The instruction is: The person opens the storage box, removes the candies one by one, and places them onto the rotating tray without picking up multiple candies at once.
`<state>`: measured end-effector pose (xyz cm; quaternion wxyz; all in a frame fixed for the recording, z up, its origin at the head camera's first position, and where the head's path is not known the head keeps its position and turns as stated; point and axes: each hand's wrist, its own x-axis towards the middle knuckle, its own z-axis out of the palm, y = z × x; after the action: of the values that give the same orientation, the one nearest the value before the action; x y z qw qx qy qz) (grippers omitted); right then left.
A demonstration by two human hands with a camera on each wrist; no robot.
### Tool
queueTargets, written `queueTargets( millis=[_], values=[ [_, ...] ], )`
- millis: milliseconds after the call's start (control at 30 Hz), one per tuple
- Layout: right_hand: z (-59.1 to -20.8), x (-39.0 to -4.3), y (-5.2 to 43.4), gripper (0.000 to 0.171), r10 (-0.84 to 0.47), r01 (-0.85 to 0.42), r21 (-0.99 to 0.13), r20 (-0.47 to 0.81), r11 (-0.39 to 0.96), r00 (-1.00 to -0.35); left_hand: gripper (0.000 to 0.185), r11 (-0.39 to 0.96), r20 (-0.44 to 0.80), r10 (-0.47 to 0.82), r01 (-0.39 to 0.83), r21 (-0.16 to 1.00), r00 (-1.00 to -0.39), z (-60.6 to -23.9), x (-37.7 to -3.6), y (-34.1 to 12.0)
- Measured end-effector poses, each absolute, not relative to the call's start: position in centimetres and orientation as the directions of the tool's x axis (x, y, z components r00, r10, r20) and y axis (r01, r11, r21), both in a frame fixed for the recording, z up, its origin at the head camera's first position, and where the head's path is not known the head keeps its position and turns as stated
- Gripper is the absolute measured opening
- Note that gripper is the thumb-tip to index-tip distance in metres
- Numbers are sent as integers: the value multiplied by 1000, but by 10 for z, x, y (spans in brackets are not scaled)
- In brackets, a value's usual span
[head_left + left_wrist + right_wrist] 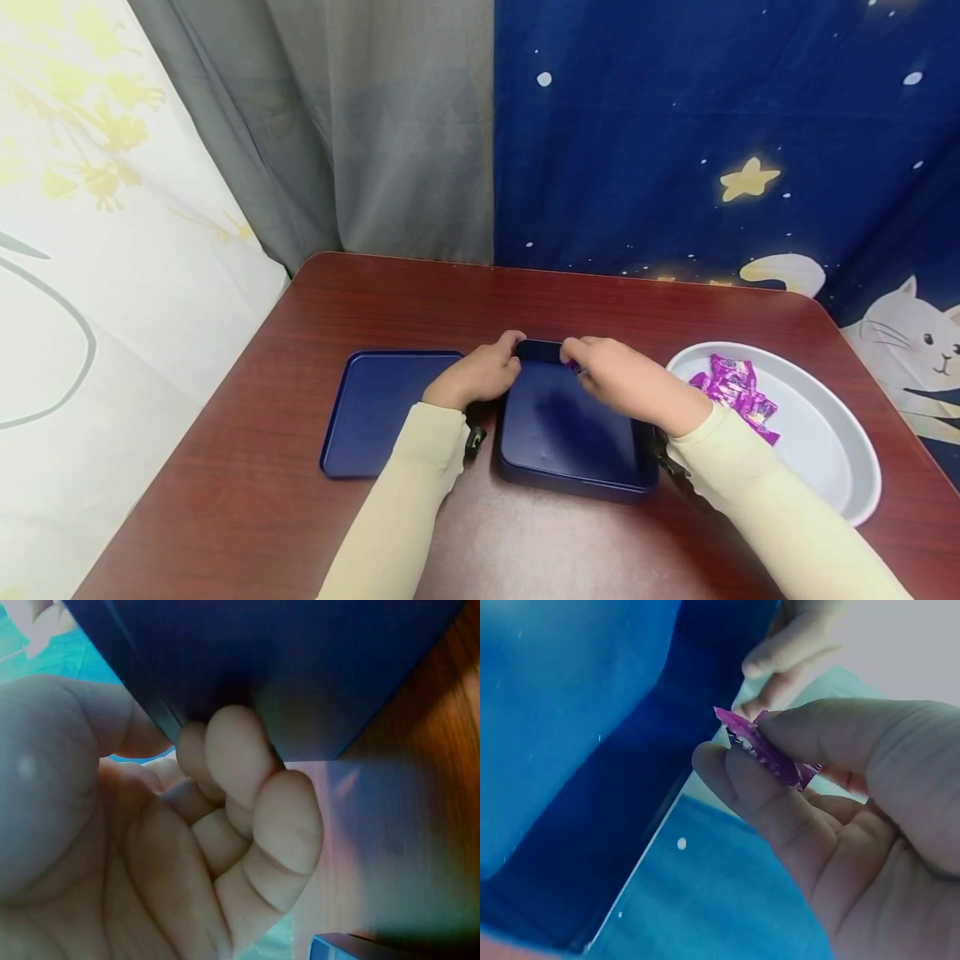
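A deep navy-blue rectangular box (pixel 566 442) stands on the table in the head view, its visible floor bare. At its far left corner my left hand (pixel 480 372) grips the wall; in the left wrist view the fingertips (pixel 238 742) press the outer side, and the thumb reaches toward the rim. Over the far part of the box is my right hand (pixel 626 382). Between thumb and fingers it pinches a small purple candy packet (pixel 780 756), seen best in the right wrist view close to the box wall. The head view hides most of that packet.
Left of the box lies a flat blue lid (pixel 382 408), partly behind the left hand. To the right, a white oval tray (pixel 821 433) holds several purple candy packets (pixel 735 387), partly behind the right forearm. Curtains (pixel 420 133) hang beyond the brown table's (pixel 405 292) far edge.
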<state>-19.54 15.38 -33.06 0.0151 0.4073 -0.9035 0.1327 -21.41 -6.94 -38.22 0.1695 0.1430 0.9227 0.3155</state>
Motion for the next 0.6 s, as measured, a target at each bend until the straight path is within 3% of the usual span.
queueTargets(
  millis=[167,600],
  values=[
    [-325,-198,168,21,-674,-692,-258,170,674,-719,46,754,-213,374,162,637,-903,-382,-213,-70],
    [-312,-201,218,21,-599,-663,-279,287,694,-748,47,752,-218,371,154,641,-903,-382,-212,-70]
  ],
)
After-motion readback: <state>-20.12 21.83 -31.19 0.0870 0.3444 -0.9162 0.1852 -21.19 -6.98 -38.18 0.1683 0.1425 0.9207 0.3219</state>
